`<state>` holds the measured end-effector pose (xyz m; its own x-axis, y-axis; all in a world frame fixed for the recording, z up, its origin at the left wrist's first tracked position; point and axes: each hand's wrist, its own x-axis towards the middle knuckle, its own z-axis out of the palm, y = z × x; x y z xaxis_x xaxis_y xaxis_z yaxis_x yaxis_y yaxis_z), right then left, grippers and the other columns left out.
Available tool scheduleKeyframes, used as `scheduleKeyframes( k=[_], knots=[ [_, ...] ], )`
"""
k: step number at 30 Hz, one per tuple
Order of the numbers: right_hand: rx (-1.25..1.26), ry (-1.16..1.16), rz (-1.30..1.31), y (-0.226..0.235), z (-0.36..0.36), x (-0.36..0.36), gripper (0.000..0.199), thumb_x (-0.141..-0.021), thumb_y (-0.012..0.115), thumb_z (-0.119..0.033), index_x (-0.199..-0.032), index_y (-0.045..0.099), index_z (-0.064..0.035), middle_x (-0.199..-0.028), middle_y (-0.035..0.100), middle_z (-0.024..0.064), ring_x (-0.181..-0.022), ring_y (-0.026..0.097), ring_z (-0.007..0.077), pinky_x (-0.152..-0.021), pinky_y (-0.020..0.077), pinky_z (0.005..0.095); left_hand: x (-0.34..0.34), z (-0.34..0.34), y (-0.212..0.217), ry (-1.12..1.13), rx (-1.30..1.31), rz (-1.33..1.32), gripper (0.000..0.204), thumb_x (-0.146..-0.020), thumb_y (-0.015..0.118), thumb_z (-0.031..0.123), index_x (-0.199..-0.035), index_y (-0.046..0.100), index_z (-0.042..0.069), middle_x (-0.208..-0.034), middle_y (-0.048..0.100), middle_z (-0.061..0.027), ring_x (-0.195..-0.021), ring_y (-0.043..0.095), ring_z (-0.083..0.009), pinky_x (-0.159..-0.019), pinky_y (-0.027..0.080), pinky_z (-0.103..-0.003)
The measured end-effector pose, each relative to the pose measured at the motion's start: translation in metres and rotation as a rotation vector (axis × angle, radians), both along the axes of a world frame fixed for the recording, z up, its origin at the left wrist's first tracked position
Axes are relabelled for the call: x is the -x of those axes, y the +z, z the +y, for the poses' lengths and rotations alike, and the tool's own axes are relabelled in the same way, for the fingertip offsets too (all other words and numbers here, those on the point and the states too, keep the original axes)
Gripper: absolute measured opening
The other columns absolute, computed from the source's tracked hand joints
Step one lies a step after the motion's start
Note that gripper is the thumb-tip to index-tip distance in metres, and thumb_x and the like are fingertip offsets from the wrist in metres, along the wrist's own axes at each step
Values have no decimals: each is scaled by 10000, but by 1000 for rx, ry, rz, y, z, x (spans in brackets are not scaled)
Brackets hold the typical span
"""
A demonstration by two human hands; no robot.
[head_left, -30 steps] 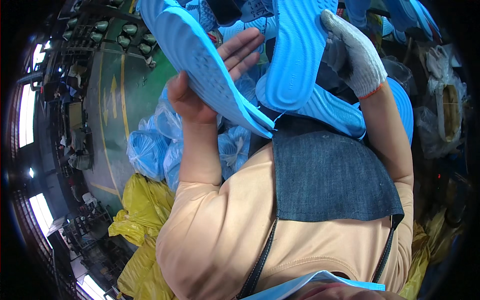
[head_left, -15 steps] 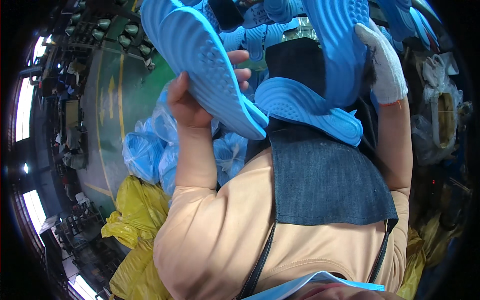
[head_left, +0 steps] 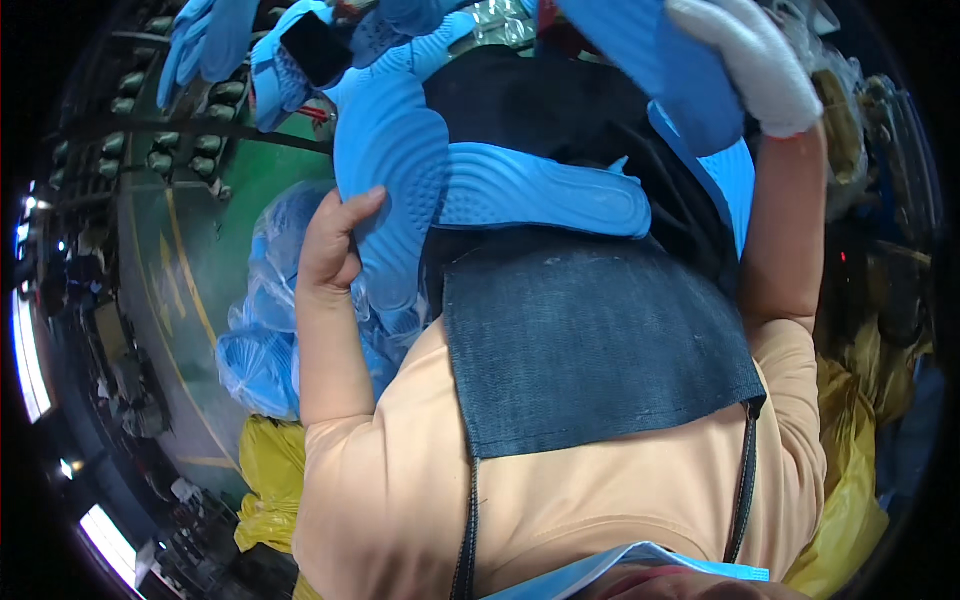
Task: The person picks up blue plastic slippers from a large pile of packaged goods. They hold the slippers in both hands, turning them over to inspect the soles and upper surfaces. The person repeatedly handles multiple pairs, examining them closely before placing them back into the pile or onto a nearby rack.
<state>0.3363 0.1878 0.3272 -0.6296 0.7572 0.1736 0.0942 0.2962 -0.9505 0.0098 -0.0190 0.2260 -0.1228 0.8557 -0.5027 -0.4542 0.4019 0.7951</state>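
Observation:
My bare left hand (head_left: 335, 245) grips a couple of overlapping blue insoles (head_left: 392, 215), thumb pressed on the ribbed, dimpled face. They stand upright at the left of my lap. Another blue insole (head_left: 545, 190) lies crosswise over the dark apron, its left end hidden behind the ones I hold. In a white knit glove, my right hand (head_left: 755, 65) is closed on the edge of a blue insole (head_left: 650, 65) at the upper right; its fingertips are partly out of sight. Beneath my right forearm, more blue insole edges (head_left: 730, 190) show beside my lap.
Ahead lie several more blue insoles (head_left: 405, 50) with a dark rectangular object (head_left: 317, 48) among them. Clear bags of blue pieces (head_left: 260, 365) sit on the floor at my left. Yellow bags (head_left: 270, 480) flank me on both sides. Clear plastic (head_left: 795, 20) hangs at the far right.
The view has swung to the right. My left hand has lowered its insoles beside the one on my lap, while my right hand has lifted its insole away from it, forward and right.

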Motion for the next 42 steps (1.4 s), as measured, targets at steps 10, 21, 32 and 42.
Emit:
scheduleKeyframes(
  k=[10, 21, 32, 42],
  knots=[
    [-32, -122, -76, -2, -13, -24, 519, -859, 608, -191, -1301, 484, 51, -1189, 583, 97, -1104, 527, 158, -956, 414, 302, -15, 10, -17, -173, 51, 185, 508, -806, 724, 189, -1215, 544, -53, -1107, 635, -114, -982, 618, -198, -891, 480, -332],
    [-75, -32, -221, -4, -13, -25, 495, -889, 619, -252, -1274, 507, 37, -1140, 604, 120, -1071, 540, 175, -940, 421, 310, 14, -36, 35, 229, -362, 396, 687, -680, 668, 152, -1294, 462, -77, -1227, 576, -182, -1070, 597, -286, -958, 455, -387],
    [-455, -247, -232, -16, -54, -155, 553, -900, 558, -224, -1379, 427, 19, -1291, 546, 158, -1213, 496, 232, -1035, 368, 322, 65, -48, 74, 284, -799, 319, 692, -703, 659, 194, -1301, 443, -80, -1213, 573, -186, -1067, 595, -280, -946, 460, -381],
    [-49, -134, -992, -94, -128, -104, 453, -917, 582, -233, -1308, 480, -27, -1181, 547, 213, -1083, 566, 348, -932, 464, 420, 37, -3, 89, 91, -928, 242, 700, -725, 651, 232, -1307, 425, -83, -1199, 571, -190, -1063, 594, -274, -934, 465, -376]
  ],
)
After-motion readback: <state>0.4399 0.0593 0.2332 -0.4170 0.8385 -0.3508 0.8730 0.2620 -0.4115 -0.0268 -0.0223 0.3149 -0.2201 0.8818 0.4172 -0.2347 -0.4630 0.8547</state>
